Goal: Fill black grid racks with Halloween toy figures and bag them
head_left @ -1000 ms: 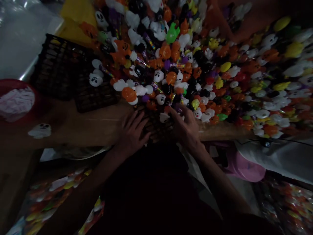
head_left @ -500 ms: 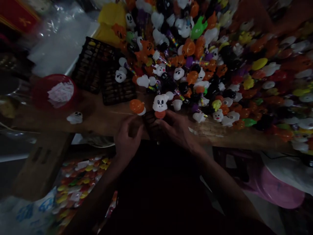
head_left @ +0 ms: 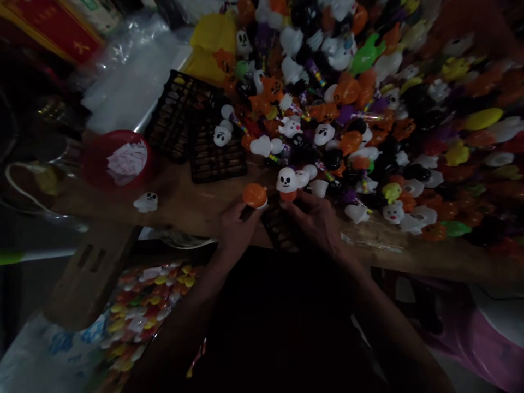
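Observation:
At the table's near edge, my left hand (head_left: 238, 226) closes thumb and fingertips on the base of a round orange toy (head_left: 254, 195) with a white lower part. Beside it, my right hand (head_left: 317, 221) pinches a white skull toy (head_left: 287, 180) by its orange base, face upward. A small black rack (head_left: 280, 226) lies between my hands, partly hidden by the right one. More white toys touch the pile just behind the skull.
A heap of Halloween toys (head_left: 347, 142) covers the table's back and right. Black racks (head_left: 219, 158), a red bowl (head_left: 92, 164) of paper slips and a lone ghost toy (head_left: 146, 202) stand left. Below are packed toys (head_left: 139, 322) and a pink stool (head_left: 478, 338).
The view has shifted, so the table appears farther right. My left fingers have come up against the orange toy and closed on it. My right hand still holds the skull toy.

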`<state>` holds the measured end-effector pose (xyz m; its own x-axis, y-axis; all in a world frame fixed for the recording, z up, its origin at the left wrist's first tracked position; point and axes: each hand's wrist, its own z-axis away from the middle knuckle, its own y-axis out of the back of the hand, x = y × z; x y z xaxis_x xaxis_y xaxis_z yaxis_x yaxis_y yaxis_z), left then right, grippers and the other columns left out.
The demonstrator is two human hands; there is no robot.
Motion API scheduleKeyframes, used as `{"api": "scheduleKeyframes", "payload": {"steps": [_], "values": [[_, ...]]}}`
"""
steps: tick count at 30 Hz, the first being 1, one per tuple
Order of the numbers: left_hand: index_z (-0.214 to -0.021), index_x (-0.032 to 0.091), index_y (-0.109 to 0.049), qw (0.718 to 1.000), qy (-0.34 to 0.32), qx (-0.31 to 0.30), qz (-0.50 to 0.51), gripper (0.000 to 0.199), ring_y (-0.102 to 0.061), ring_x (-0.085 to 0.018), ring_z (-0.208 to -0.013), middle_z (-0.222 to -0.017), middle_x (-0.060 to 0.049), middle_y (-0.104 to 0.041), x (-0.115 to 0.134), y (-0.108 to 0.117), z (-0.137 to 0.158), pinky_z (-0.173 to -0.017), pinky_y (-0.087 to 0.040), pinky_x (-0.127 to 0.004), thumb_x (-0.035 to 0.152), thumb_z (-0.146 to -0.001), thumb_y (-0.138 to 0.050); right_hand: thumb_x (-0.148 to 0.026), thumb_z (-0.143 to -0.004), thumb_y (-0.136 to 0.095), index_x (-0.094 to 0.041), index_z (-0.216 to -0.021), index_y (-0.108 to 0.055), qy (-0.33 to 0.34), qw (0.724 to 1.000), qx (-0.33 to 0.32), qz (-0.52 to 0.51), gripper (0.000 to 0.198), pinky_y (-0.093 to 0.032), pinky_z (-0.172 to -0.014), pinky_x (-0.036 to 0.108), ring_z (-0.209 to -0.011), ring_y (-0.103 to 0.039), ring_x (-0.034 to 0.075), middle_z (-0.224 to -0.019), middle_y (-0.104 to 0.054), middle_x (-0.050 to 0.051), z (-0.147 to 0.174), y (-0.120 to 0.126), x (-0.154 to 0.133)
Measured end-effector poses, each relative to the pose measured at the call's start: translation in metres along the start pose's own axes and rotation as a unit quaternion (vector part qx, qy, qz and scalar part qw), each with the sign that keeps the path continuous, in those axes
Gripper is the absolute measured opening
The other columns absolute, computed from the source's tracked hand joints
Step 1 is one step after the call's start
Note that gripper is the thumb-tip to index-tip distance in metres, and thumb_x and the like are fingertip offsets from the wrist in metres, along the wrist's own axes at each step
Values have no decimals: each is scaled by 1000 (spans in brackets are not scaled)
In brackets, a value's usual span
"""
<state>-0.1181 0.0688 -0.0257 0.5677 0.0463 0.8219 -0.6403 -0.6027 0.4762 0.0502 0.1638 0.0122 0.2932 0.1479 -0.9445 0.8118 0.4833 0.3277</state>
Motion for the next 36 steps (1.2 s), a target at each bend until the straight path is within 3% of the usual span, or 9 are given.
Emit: {"api": "scheduleKeyframes", "payload": {"steps": [8,13,18,22,25,27,30,33,36], "values": [[-92,21,-75,1000,-3,-17,19,17,-73,-20,-95,-97,-5,-78,-5,-3,-4,-90,-59,-33,37,-89,-73,-41,-86,-70,-19,-104,-76,29,999,19,17,29,-57,-78,34,-89,-72,22,-99,-79,5,5,-1,9],[-88,21,-74,999,9,-32,21,10,-71,-21,-92,-93,-4,-77,-9,-2,-5,-88,-58,-34,31,-85,-75,-42,-85,-72,-19,-93,-74,18,998,56,13,25,-56,-72,32,-79,-69,20,-87,-76,4,6,-7,4],[-88,22,-75,999,14,-48,8,9,-71,-22,-89,-90,-4,-76,-4,3,-5,-89,-58,-34,30,-86,-73,-40,-88,-68,-20,-92,-74,17,998,49,-25,21,-54,-67,28,-70,-66,16,-82,-73,1,-7,-25,5],[-97,23,-76,999,22,-49,-7,17,-71,-23,-92,-93,-4,-77,-5,2,-1,-93,-58,-38,37,-89,-71,-41,-90,-68,-20,-91,-75,60,994,70,50,22,-52,-72,29,-77,-67,18,-86,-75,3,-10,-25,10],[-101,20,-74,998,35,-51,-16,22,-72,-23,-90,-95,-6,-77,-5,3,1,-87,-60,-38,38,-89,-70,-44,-93,-66,-19,-88,-74,100,986,73,113,27,-50,-69,28,-72,-65,18,-81,-74,4,-8,-22,11],[-114,20,-70,997,34,-62,-12,32,-73,-24,-95,-103,-7,-76,4,12,-2,-86,-60,-37,37,-87,-72,-45,-95,-63,-19,-84,-72,115,982,69,136,29,-49,-68,28,-68,-63,18,-78,-72,5,-6,-22,11],[-141,25,-53,996,-14,-88,-12,64,-68,-26,-116,-130,-9,-69,35,40,-15,-100,-58,-42,41,-84,-77,-39,-97,-60,-20,-79,-67,131,977,64,159,28,-47,-65,27,-64,-60,17,-74,-70,4,-5,-24,13],[-145,26,-50,983,-110,-134,-57,74,-61,-29,-130,-143,-8,-61,71,63,-36,-111,-51,-47,51,-81,-79,-29,-98,-57,-20,-81,-65,159,973,46,163,21,-45,-66,26,-65,-59,16,-76,-69,4,-5,-28,16],[-138,30,-59,965,-159,-185,-93,69,-68,-30,-118,-134,-4,-68,87,59,-54,-103,-57,-45,55,-78,-82,-22,-96,-56,-20,-89,-65,157,972,12,176,12,-43,-67,25,-70,-60,16,-80,-69,4,-6,-32,18]]}}
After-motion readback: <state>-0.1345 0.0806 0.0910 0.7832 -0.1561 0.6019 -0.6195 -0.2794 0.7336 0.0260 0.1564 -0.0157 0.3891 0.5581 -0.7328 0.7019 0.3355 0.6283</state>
